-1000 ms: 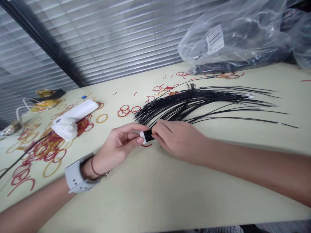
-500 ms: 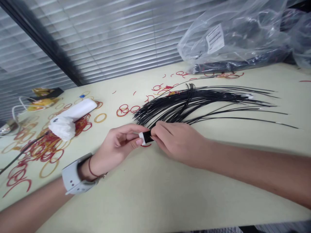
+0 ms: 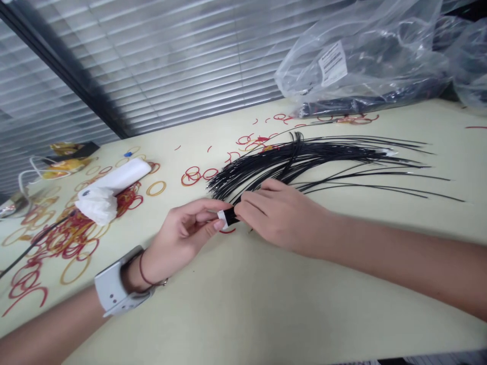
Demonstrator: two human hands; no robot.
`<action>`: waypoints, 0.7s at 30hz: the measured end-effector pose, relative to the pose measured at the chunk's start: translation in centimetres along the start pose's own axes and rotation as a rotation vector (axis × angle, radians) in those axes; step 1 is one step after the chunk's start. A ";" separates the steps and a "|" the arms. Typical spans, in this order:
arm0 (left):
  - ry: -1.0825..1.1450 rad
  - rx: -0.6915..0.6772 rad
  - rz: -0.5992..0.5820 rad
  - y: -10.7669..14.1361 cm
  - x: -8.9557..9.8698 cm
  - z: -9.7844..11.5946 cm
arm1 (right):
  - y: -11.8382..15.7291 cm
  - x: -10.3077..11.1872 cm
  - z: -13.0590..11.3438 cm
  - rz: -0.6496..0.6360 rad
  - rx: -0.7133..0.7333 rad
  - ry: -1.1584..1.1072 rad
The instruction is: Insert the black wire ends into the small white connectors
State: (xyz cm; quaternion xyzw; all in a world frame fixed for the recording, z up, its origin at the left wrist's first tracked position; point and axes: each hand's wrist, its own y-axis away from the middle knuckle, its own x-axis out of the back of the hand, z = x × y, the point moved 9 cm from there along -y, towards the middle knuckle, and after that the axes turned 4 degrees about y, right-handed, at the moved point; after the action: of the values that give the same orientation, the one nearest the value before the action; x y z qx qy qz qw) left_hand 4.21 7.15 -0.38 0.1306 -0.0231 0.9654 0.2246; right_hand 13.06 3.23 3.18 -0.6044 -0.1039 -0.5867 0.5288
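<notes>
Between the thumb and fingers of my left hand (image 3: 188, 228) is a small white connector (image 3: 222, 219) with black wires (image 3: 231, 216) running out of its right side. My right hand (image 3: 279, 213) is closed round those wires just beside the connector, and its fingertips are partly hidden. Behind my hands a large bundle of thin black wires (image 3: 262, 162) lies across the table, its ends fanning out to the right. One short group of wires (image 3: 294, 152) crosses over the bundle. A red rubber band (image 3: 228, 231) lies below the connector.
Red and yellow rubber bands (image 3: 76, 248) are heaped at the left, around a white device (image 3: 122, 177) and a crumpled white wrapping (image 3: 99, 205). A clear plastic bag (image 3: 365, 66) of dark items stands at the back right. Window blinds (image 3: 182, 56) border the table (image 3: 243, 304).
My right hand has shifted slightly, its index finger knuckle now raised higher above the wires. My left hand still holds the white connector. The camera view has moved a little.
</notes>
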 end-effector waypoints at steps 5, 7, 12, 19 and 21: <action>0.005 -0.012 0.040 -0.3 0.3 0.3 | -0.1 1.6 1.6 -0.015 0.015 -0.051; 0.021 -0.024 0.052 -0.4 0.5 0.4 | 0.1 2.0 1.9 -0.034 0.008 -0.125; 0.011 -0.002 0.152 -0.4 1.7 0.2 | 1.4 0.7 1.2 -0.281 0.062 -0.216; 0.031 -0.028 0.208 -0.6 2.4 -0.1 | 1.9 -1.0 1.7 -0.379 0.011 -0.182; 0.037 -0.032 0.211 -0.5 2.4 0.0 | 2.0 -1.4 2.0 -0.377 0.000 -0.217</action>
State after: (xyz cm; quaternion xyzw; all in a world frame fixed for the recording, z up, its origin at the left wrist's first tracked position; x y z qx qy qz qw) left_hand 2.39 8.64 0.20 0.1058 -0.0477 0.9855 0.1240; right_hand 15.29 4.60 1.51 -0.6340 -0.2712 -0.6068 0.3954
